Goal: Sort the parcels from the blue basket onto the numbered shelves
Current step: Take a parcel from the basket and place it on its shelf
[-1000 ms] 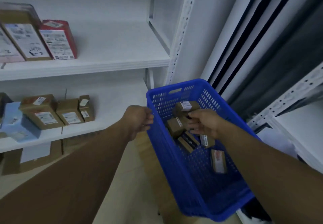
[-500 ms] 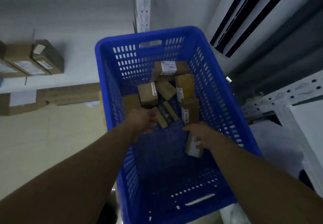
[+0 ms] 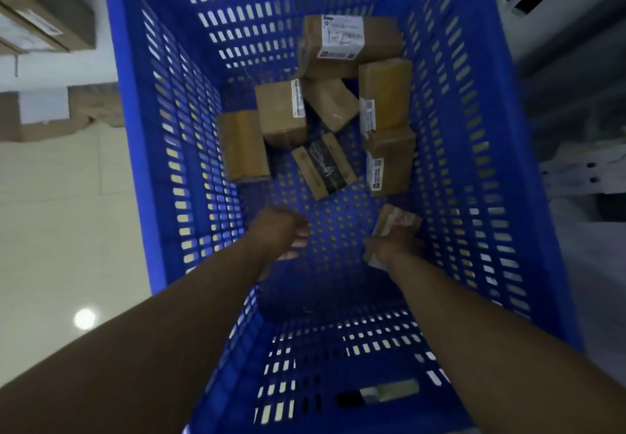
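Since the earlier frame the view has closed in on the blue basket (image 3: pixel 133 129), whose perforated walls now fill most of the picture, and the left hand (image 3: pixel 281 234) now lies apart from the parcel cluster it was reaching beside. That hand hangs over the bare basket floor with fingers loosely curled, holding nothing. The right hand (image 3: pixel 394 245) grips a small parcel (image 3: pixel 398 222) near the right wall, thumb and fingers wrapped round its lower end; the parcel's upper end shows above the knuckles. Six further parcels lie bunched at the far end of the basket. A labelled parcel (image 3: pixel 342 41), the largest, rests against the far wall with a white label facing up. A black-banded parcel (image 3: pixel 323 164) lies flat and askew, nearest to both hands but apart from them. A plain brown parcel (image 3: pixel 242 144) sits against the left wall. Outside the basket, to the left, pale floor (image 3: pixel 50 230) and blurred cartons (image 3: pixel 44 10) are visible.
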